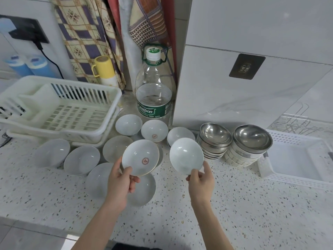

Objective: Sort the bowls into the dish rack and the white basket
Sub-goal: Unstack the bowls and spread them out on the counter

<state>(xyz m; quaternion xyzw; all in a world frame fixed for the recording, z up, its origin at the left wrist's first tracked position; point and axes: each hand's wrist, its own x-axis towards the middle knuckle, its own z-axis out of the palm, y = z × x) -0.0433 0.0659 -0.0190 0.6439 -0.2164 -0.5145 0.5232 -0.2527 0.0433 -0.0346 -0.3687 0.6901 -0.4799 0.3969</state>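
A big clear water bottle [153, 91] with a green label stands at the back of the speckled worktop [234, 204]. A yellow cup [103, 66] sits to its left, in front of a patterned curtain [84, 33]. Two blue things [27, 64], maybe bottles, look blurry near a black wall plug [28, 31].

even bright light, soft shadows, wide-angle edge distortion
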